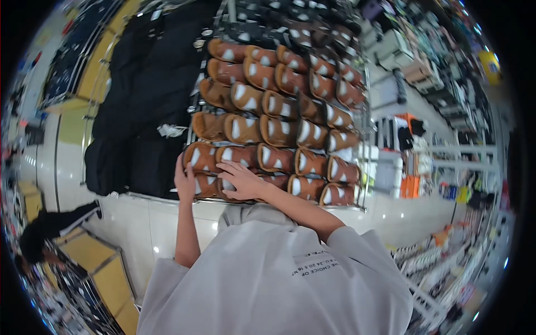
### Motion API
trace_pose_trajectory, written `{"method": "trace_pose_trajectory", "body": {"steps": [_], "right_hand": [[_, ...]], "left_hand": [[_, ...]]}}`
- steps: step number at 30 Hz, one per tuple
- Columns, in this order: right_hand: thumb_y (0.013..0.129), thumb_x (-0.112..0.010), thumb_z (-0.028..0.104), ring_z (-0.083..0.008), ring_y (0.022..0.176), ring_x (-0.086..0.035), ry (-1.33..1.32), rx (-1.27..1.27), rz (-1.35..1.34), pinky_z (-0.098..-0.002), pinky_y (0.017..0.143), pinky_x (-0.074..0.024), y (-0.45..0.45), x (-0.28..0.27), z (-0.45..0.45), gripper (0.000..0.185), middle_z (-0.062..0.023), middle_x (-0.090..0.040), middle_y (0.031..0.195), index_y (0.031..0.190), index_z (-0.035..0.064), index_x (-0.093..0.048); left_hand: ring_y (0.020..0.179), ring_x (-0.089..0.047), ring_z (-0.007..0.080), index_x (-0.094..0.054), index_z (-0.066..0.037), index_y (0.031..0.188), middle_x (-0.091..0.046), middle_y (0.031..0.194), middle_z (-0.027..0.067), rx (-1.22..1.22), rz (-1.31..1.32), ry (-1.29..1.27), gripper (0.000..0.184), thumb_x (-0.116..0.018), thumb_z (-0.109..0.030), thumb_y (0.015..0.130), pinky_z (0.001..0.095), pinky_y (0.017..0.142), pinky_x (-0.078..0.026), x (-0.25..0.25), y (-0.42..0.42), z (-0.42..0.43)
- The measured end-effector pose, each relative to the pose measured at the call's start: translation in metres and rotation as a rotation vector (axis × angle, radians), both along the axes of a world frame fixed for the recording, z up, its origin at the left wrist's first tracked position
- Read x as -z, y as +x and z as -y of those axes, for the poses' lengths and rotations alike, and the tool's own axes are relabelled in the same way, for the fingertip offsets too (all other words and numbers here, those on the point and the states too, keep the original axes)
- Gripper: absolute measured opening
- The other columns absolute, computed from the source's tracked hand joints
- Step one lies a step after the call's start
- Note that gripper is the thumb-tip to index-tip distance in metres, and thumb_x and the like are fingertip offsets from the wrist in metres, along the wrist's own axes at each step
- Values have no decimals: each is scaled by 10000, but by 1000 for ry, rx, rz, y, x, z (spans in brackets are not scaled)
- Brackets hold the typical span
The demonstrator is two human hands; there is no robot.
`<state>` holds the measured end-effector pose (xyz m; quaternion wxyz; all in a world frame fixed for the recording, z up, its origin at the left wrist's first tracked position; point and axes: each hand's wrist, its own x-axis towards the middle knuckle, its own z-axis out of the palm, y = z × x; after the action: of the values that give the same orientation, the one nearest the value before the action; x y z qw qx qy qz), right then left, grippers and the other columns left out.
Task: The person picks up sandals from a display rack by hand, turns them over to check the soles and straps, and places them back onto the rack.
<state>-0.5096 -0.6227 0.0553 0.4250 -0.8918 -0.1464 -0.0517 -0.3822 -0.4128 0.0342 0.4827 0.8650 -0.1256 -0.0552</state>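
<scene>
Rows of brown shoes with fuzzy tan lining and white stuffing fill the display rack in front of me. At the left end of the nearest rows, my left hand (185,180) touches the side of a brown shoe (201,157), fingers stretched upward and thumb apart. My right hand (241,180) lies over the neighbouring shoes, its fingers spread to the left and touching them. Beneath it, a reddish-brown shoe (241,154) is partly visible; the shoe below that is mostly covered by the hand. Neither hand shows a lifted item.
Left of the shoes, piled black clothing (148,84) covers the rack. Black shoes (262,33) stand at its far end. Shelves of goods (441,84) line the right side. Yellow boxes (92,254) and a person in dark clothes (42,234) are at lower left. Tiled floor (131,218) surrounds the rack.
</scene>
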Motion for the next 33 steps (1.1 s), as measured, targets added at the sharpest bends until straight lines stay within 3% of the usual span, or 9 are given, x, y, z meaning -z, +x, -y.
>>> {"method": "trace_pose_trajectory", "body": {"steps": [4, 8, 12, 15, 18, 22, 26, 27, 33], "right_hand": [[752, -690, 78, -377, 1135, -529, 45, 382, 112, -453, 936, -446, -45, -33, 57, 291, -159, -568, 1178, 1020, 23, -590], [762, -650, 2, -372, 969, -560, -82, 969, 229, -454, 871, -453, -131, -29, 132, 204, -164, -617, 1024, 957, 10, -592], [820, -669, 109, -364, 992, -576, -29, 1523, -201, -405, 898, -463, -243, -10, 188, 267, -192, -620, 1025, 1051, -14, -614], [801, -720, 232, -390, 1030, -547, -149, 1630, -294, -424, 932, -455, -303, 40, 211, 500, -224, -574, 1103, 1222, 11, -567], [790, -745, 299, -387, 1076, -538, 283, 1436, -437, -404, 972, -443, -324, 64, 220, 646, -233, -546, 1156, 1329, 34, -508], [803, -756, 321, -290, 1099, -523, 317, 1441, -407, -369, 951, -439, -316, 59, 220, 671, -199, -541, 1126, 1361, 49, -500], [870, -699, 126, -138, 841, -613, 699, 1268, -350, -270, 782, -495, -316, 82, 243, 288, -89, -650, 914, 1095, -38, -625], [888, -658, 34, -86, 720, -613, 551, 1283, -301, -229, 702, -494, -317, 91, 244, 104, -30, -664, 804, 962, -38, -646], [883, -681, 39, -74, 790, -611, 754, 1383, -142, -219, 702, -491, -326, 109, 225, 109, -19, -663, 872, 979, -5, -655]], "left_hand": [[801, -641, 185, -533, 7, 1192, -670, 910, 150, -17, -4, 88, 278, -555, -177, 985, 337, 709, -513, -2, -2, -1], [764, -666, 324, -522, -1, 1150, -664, 870, 209, 15, -3, 153, 242, -538, -158, 967, 413, 676, -500, -7, 2, 2], [860, -666, 366, -523, 6, 1171, -665, 935, 233, 50, 49, 226, 276, -543, -173, 962, 432, 754, -494, -5, 7, -1], [957, -646, 372, -535, -5, 1213, -649, 1034, 246, -8, 22, 342, 314, -560, -172, 948, 440, 830, -483, -3, 9, 0], [1066, -591, 381, -509, -23, 1292, -583, 1177, 251, -69, 147, 364, 395, -576, -166, 930, 442, 910, -459, -11, 2, 13], [1113, -525, 390, -407, 29, 1367, -467, 1277, 233, -147, 374, 353, 535, -612, -86, 887, 452, 971, -433, -38, -27, 44], [1069, -574, 258, -417, 48, 1350, -497, 1269, 184, -16, 183, 55, 486, -604, -53, 913, 347, 882, -491, -52, -62, 76], [1023, -582, 221, -434, 38, 1337, -536, 1226, 162, 44, 109, 60, 457, -598, -46, 919, 326, 854, -496, -53, -71, 79], [987, -609, 128, -557, -9, 1213, -622, 1107, 64, 609, -279, 19, 247, -551, -85, 979, 285, 851, -498, -66, -144, 137]]}}
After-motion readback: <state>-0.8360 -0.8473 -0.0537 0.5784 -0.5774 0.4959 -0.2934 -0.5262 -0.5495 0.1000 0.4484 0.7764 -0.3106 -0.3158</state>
